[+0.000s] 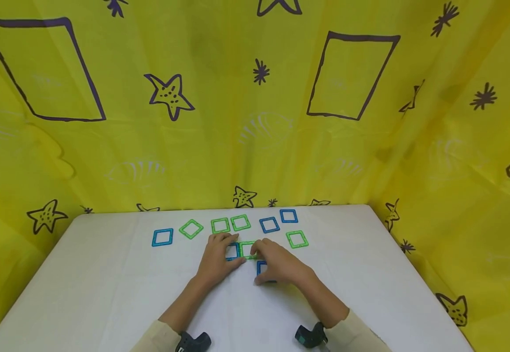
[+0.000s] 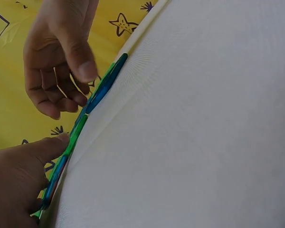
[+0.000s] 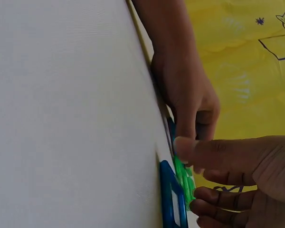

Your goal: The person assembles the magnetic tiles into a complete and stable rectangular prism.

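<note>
In the head view my left hand (image 1: pixel 217 256) holds a blue square magnetic tile (image 1: pixel 237 250), fingers at its far side and thumb at its near edge. Edge to edge with it on the right lies a green square tile (image 1: pixel 242 250); the left thumb (image 2: pixel 57 145) reaches its near corner. My right hand (image 1: pixel 283 264) hovers over another blue square tile (image 1: pixel 261 270), nearer to me and slightly right. The left wrist view has the right hand's loosely bent fingers (image 2: pixel 50 107) raised off that blue tile (image 2: pixel 107 88), with nothing between them.
Behind the hands lie several more square frames: a blue one (image 1: pixel 163 237) at left, green ones such as the turned one (image 1: pixel 184 234), and blue ones (image 1: pixel 288 222) at right. A white-covered table (image 1: pixel 83 293) carries them, with a yellow patterned curtain (image 1: pixel 219 146) behind.
</note>
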`<state>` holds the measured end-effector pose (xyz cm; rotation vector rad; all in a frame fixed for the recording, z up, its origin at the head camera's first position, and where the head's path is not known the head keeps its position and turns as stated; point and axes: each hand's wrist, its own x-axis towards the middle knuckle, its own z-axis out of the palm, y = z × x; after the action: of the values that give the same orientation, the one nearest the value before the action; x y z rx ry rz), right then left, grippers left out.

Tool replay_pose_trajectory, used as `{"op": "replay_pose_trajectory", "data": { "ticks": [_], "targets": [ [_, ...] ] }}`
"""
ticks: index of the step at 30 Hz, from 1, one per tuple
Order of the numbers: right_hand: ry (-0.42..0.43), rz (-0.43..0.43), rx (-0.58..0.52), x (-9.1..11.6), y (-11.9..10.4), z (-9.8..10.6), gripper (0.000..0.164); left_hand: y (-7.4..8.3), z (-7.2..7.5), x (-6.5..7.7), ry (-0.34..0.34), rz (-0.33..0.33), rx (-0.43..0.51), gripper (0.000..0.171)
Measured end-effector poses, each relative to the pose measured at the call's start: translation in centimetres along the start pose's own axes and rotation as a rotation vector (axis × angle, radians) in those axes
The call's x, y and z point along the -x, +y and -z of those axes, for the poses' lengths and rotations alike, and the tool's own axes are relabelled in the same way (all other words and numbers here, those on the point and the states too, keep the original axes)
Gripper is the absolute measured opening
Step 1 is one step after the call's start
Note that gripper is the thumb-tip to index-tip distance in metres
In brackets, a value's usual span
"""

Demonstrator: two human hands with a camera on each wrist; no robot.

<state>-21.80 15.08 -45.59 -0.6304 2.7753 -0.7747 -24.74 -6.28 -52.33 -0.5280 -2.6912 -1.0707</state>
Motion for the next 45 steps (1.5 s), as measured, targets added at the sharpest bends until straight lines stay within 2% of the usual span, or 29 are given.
{"op": "replay_pose_trajectory", "data": {
  "ticks": [3, 6, 10, 12, 15, 18, 23, 26, 30, 35, 42, 45],
  "targets": [
    [0.056, -0.002, -0.068, -0.4, 0.6, 0.4, 0.050, 0.0, 0.1, 0.2, 0.022, 0.021, 0.054, 0.066],
    [0.133, 0.006, -0.115, -0.8, 1.6, 0.5, 0.040, 0.1, 0.2, 0.3, 0.066, 0.015, 0.092, 0.063],
    [0.194, 0.021, -0.105, -1.4, 2.5, 0.2, 0.031, 0.6, 0.4, 0.6, 0.125, -0.017, 0.113, 0.053],
    [0.202, 0.028, -0.092, -1.7, 2.9, 0.0, 0.029, 1.2, 0.5, 0.8, 0.132, -0.035, 0.119, 0.048],
    [0.200, 0.039, -0.087, -2.2, 3.5, -0.4, 0.030, 2.2, 0.5, 1.3, 0.116, -0.062, 0.140, 0.041],
    [0.199, 0.075, -0.093, -2.5, 3.9, -0.8, 0.031, 3.1, 0.4, 2.0, 0.075, -0.126, 0.177, 0.036],
    [0.212, 0.165, -0.068, -2.8, 4.5, -1.2, 0.031, 3.8, -0.2, 2.9, -0.068, -0.227, 0.221, 0.034],
    [0.205, 0.186, -0.045, -2.8, 4.6, -1.2, 0.027, 4.0, -0.5, 3.1, -0.150, -0.243, 0.221, 0.033],
    [0.173, 0.180, -0.034, -2.9, 4.5, -1.1, 0.019, 3.8, -0.9, 3.1, -0.206, -0.254, 0.188, 0.031],
    [0.148, 0.167, -0.018, -3.0, 4.5, -1.0, 0.011, 3.7, -1.0, 3.2, -0.213, -0.256, 0.144, 0.027],
    [0.156, 0.170, -0.015, -3.0, 4.5, -0.9, 0.007, 4.2, -0.7, 3.4, -0.167, -0.267, 0.002, 0.020],
    [0.154, 0.166, 0.003, -2.9, 4.5, -0.7, 0.008, 4.4, -0.5, 3.4, -0.159, -0.273, -0.027, 0.018]
  ]
}}
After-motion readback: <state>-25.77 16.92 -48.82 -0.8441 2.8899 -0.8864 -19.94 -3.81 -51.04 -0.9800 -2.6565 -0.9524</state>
